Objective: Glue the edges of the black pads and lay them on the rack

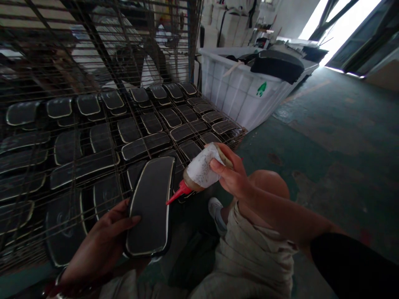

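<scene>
My left hand [107,234] holds a dark curved pad [151,207] by its left edge, thumb on top and fingers beneath. A pale line runs round the pad's rim. In my right hand [229,170] is a bottle [202,168] wrapped in white, tilted down to the left. Its red nozzle [178,193] has the tip at the pad's right edge. Rows of similar dark pads [146,145] with pale outlines lie on the wire rack beyond.
The wire rack [187,143] spans the left, with an upright wire grid behind it. A large white bin [232,91] holding dark pieces stands beyond its right end. My bent knee [269,182] is below my right forearm. Green floor [327,137] lies at right.
</scene>
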A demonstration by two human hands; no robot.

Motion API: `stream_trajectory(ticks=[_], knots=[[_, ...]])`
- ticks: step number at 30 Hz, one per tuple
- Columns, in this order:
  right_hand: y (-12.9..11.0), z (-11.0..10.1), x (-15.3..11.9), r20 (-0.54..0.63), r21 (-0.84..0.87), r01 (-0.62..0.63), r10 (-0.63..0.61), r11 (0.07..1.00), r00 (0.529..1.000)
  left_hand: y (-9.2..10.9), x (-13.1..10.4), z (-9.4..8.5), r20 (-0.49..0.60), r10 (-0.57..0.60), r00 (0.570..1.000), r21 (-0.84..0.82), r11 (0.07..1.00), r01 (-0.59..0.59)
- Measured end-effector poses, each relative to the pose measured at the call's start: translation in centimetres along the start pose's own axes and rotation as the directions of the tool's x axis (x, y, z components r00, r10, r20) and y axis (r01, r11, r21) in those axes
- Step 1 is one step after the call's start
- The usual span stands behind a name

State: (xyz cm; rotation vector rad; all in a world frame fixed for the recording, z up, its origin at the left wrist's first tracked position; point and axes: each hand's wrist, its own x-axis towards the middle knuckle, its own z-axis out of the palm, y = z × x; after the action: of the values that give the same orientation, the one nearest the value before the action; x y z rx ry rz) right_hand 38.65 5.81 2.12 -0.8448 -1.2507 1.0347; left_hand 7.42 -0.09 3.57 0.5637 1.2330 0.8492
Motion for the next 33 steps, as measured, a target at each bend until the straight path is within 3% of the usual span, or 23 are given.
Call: stream_trajectory(ticks=[4,8,11,16,20,23,26,29,33], knots=[[-0.9,0.2,-0.6,0.042,-0.017,0.013,-0.012,1.000,0.999,1.0,0.1,0.9,-0.056,0.015,0.998,-0.016,1.000,-0.016],[-2.6,0.6,-1.3,0.156,0.026,0.056,-0.059,0.998,0.986,1.9,0.0,2.1,-0.153,0.050,0.987,-0.056,0.997,-0.059],[-3.5,0.8,-1.6,0.230,0.034,0.107,-0.112,0.994,0.967,2.2,0.2,2.4,-0.153,0.043,0.987,-0.087,0.995,-0.057],[-3.0,0.6,-1.6,0.321,0.050,0.289,-0.289,0.956,0.902,2.5,0.7,2.4,-0.209,0.055,0.976,-0.127,0.988,-0.083],[-2.6,0.7,-1.5,0.339,0.082,0.285,-0.296,0.955,0.893,2.8,0.7,2.9,-0.242,0.056,0.969,-0.133,0.987,-0.090],[-2.4,0.7,-1.1,0.277,0.068,0.210,-0.220,0.975,0.935,2.9,0.3,3.3,-0.214,0.035,0.976,-0.127,0.990,-0.064],[-1.9,0.4,0.0,0.084,-0.012,0.131,-0.130,0.991,0.988,2.6,-0.2,3.2,-0.171,0.020,0.985,-0.087,0.996,-0.036],[-1.0,-0.1,1.6,-0.081,-0.062,0.111,-0.116,0.992,0.990,1.9,-0.4,2.7,-0.104,0.018,0.994,-0.019,1.000,-0.020],[0.3,-0.8,3.9,-0.173,-0.076,0.111,-0.122,0.991,0.977,0.9,-0.6,2.1,-0.095,0.015,0.995,0.027,1.000,-0.013]])
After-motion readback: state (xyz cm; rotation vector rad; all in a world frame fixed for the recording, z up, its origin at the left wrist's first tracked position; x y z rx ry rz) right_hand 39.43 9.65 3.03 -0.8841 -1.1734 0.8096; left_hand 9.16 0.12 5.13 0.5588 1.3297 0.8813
